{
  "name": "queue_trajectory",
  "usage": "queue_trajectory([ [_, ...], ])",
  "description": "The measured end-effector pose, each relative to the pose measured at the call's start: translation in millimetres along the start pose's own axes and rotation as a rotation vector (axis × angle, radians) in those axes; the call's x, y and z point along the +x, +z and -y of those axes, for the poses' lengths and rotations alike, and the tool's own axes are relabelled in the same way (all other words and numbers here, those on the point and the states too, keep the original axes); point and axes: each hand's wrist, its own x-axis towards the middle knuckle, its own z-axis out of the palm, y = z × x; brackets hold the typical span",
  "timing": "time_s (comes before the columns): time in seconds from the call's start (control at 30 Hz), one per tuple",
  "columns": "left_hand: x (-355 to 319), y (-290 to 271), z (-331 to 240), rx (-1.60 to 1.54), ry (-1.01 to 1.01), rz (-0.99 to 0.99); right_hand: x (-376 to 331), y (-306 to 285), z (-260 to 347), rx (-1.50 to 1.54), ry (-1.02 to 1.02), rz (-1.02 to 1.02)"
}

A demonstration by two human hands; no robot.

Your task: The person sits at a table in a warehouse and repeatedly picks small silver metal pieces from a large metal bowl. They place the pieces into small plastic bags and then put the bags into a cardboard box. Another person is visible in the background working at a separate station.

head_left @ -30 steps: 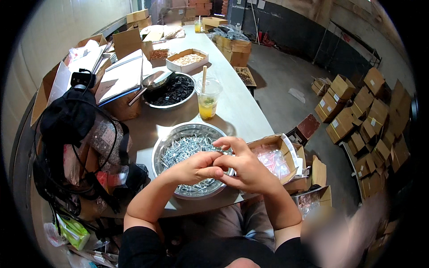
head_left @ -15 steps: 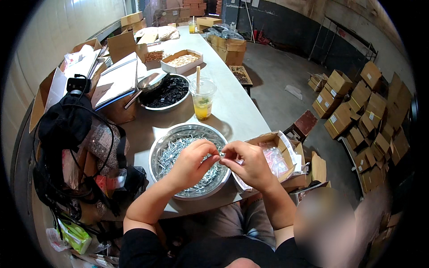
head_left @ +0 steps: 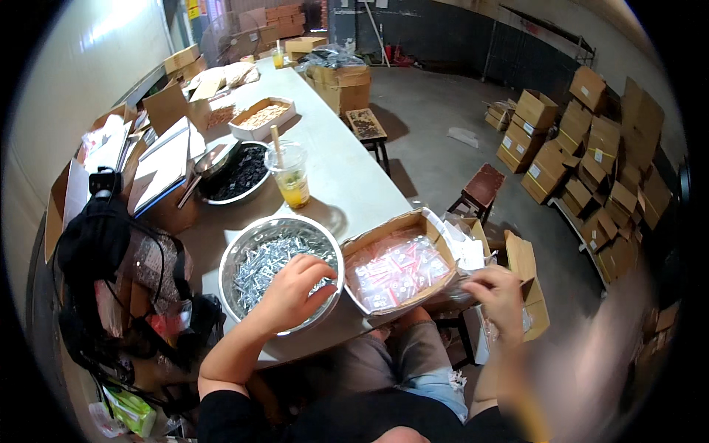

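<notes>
My left hand [head_left: 293,292] rests inside a round steel bowl [head_left: 244,251] full of silver screws [head_left: 258,266], fingers curled down into the pile; whether it holds any is hidden. My right hand [head_left: 499,294] is out to the right, past the table edge, fingers pinched on a clear plastic bag [head_left: 461,292] beside an open cardboard box [head_left: 395,269] packed with small filled clear bags. The box sits at the table's near right corner, touching the bowl's rim.
A plastic cup of yellow drink with a straw [head_left: 290,176] stands behind the bowl. A second bowl of dark parts [head_left: 238,176], trays, papers and cartons line the long table [head_left: 347,177]. A black bag [head_left: 103,251] sits left. Stools [head_left: 481,188] and stacked cartons [head_left: 591,148] stand on the floor right.
My hands were together over the bowl's right rim. Now they have parted: the left went down into the screws, the right swung out right past the cardboard box.
</notes>
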Motion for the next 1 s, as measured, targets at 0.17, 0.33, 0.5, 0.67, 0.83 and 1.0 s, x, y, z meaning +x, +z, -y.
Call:
queue_trajectory([
  [0.17, 30.8, 37.1, 5.4, 0.039, 0.03, 0.454, -49.2, -51.0, -77.9, -0.32, 0.328, -0.21],
  [0.33, 63.6, 113.9, 25.4, 0.122, 0.162, 0.633, -57.0, -29.9, -92.3, -0.169, 0.316, -0.192],
  [0.5, 83.3, 119.8, 21.5, 0.164, 0.153, 0.773, -30.1, 6.8, -55.1, -0.098, 0.161, -0.02],
  [0.67, 81.0, 93.3, 20.5, 0.145, -0.052, 0.661, -8.0, 25.0, -37.7, -0.083, 0.024, 0.059],
  [0.83, 64.1, 91.7, 36.2, -0.016, 0.069, 0.384, 13.6, 45.7, -9.4, 0.001, -0.077, 0.143],
  [1.0, 66.6, 79.4, 25.8, -0.104, -0.089, 0.344, 30.9, 67.4, -0.3, 0.027, -0.199, 0.253],
])
